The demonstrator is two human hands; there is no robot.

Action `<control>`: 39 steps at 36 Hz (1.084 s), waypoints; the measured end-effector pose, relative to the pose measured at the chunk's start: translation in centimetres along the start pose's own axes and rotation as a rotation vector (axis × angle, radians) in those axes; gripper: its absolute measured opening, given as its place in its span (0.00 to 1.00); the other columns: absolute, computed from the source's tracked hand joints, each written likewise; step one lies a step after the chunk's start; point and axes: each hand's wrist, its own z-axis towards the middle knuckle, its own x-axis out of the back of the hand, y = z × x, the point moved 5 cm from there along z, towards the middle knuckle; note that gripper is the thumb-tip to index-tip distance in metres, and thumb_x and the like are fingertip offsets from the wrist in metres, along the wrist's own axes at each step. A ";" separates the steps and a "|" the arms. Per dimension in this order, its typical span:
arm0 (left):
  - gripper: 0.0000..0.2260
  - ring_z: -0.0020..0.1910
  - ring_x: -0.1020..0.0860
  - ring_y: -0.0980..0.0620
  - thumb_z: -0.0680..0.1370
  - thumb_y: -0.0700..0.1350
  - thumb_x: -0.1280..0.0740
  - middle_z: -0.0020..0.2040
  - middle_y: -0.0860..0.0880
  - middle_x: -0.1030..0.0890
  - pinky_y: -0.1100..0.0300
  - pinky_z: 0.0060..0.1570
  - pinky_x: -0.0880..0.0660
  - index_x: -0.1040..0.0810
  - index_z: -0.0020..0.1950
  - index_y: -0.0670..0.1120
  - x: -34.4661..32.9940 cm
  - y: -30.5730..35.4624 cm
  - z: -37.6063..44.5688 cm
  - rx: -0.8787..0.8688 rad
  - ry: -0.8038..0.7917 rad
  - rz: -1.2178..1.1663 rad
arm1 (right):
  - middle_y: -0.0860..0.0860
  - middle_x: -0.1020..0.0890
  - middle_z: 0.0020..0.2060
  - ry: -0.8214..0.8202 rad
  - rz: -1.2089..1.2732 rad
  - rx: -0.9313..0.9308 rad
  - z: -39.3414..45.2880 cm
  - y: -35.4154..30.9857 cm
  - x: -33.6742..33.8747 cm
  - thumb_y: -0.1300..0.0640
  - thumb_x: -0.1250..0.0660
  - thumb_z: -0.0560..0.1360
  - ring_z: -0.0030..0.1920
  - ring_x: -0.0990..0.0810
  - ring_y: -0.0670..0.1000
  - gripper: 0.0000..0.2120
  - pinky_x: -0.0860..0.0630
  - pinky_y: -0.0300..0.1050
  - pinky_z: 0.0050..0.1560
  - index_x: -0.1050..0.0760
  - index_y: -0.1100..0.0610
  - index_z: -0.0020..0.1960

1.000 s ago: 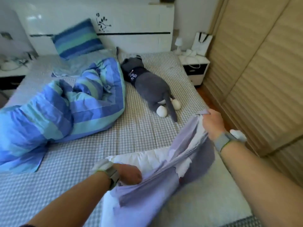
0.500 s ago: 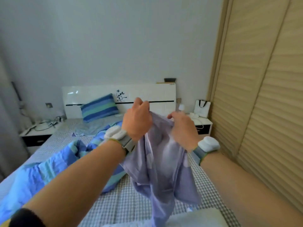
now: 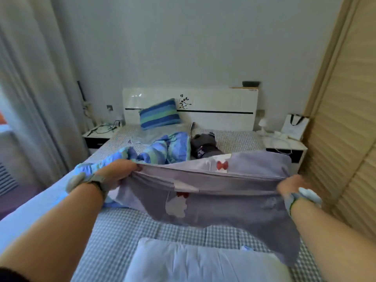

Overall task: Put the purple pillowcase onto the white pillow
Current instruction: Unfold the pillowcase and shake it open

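Purple pillowcase (image 3: 213,192), stretched between both hands (image 3: 120,174)

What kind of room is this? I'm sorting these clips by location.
Most likely a home bedroom: a bed with a white headboard, a striped pillow leaning against it, a crumpled blue duvet, and a nightstand beside it.

I see my left hand (image 3: 120,174) and right hand (image 3: 293,186) gripping the purple pillowcase (image 3: 213,192), stretched wide between them above the checked bed (image 3: 162,231). The white pillow (image 3: 193,263) lies below, bare, nearest me.
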 end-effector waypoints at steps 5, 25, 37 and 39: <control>0.15 0.54 0.21 0.37 0.81 0.52 0.36 0.51 0.38 0.20 0.50 0.51 0.26 0.22 0.49 0.39 -6.3 -3.7 -0.7 0.233 0.013 0.059 | 0.62 0.27 0.69 -0.291 -0.232 0.029 1.0 1.6 -3.2 0.58 0.44 0.82 0.69 0.28 0.60 0.20 0.31 0.46 0.62 0.30 0.68 0.69; 0.08 0.54 0.20 0.39 0.79 0.44 0.42 0.57 0.42 0.24 0.48 0.48 0.26 0.33 0.58 0.47 -28.8 -15.8 -18.2 0.235 -0.232 0.446 | 0.64 0.28 0.63 -0.379 -0.708 0.113 -10.9 27.8 -9.1 0.58 0.46 0.81 0.61 0.25 0.65 0.16 0.26 0.57 0.61 0.31 0.63 0.66; 0.18 0.39 0.25 0.39 0.62 0.38 0.30 0.43 0.43 0.26 0.50 0.31 0.26 0.26 0.51 0.44 -32.5 -17.2 -21.3 0.033 -0.280 0.444 | 0.56 0.46 0.76 -0.804 -1.001 0.587 -21.7 26.1 -20.4 0.49 0.35 0.73 0.73 0.44 0.62 0.44 0.37 0.54 0.71 0.58 0.49 0.80; 0.13 0.40 0.25 0.39 0.65 0.38 0.32 0.43 0.44 0.26 0.49 0.33 0.27 0.27 0.48 0.45 -31.4 -16.2 -20.6 0.013 -0.247 0.348 | 0.55 0.48 0.76 -0.907 -0.893 0.684 -25.1 22.0 -23.7 0.47 0.34 0.72 0.73 0.45 0.62 0.46 0.38 0.54 0.71 0.58 0.48 0.80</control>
